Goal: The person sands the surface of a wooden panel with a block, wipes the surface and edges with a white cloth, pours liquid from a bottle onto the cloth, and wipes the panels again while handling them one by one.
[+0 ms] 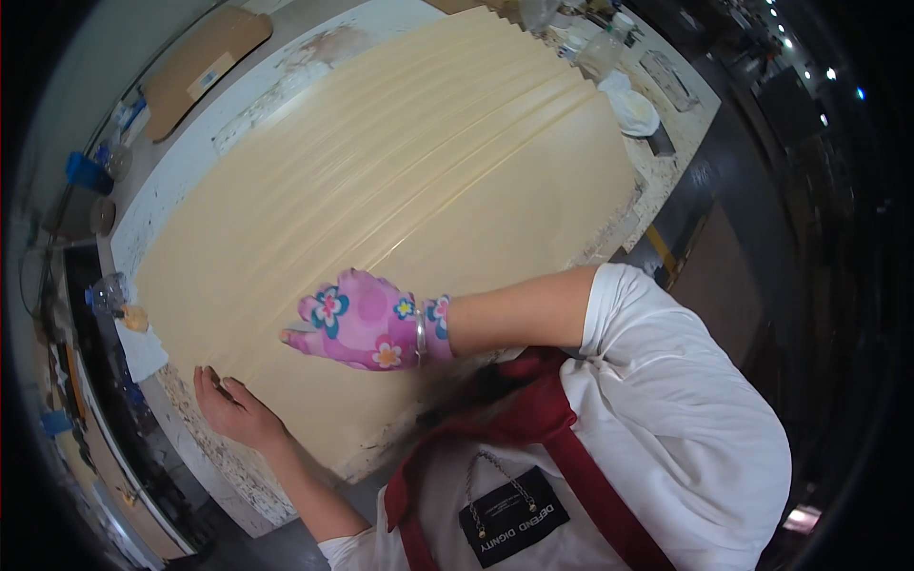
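A large cream-coloured panel (533, 190) with long raised ridges lies across the worktable. Over its near part is my right hand (362, 319), in a pink flowered glove with a silver bracelet at the wrist. Its fingers bend down toward the surface and the bare tip of one digit pokes out to the left. The palm side is hidden, so whatever it may grip cannot be seen. My bare left hand (238, 414) is at the panel's near left edge, thumb and fingers apart with a dark gap between them; I see nothing held there.
A stained white worktable (224, 485) extends around the panel. Along its far right side are a clear bottle (602, 52) and a white bowl-like item (630, 107). A brown board (205, 67) lies at the far left, with a blue container (89, 173) and a plastic bottle (107, 293) nearer.
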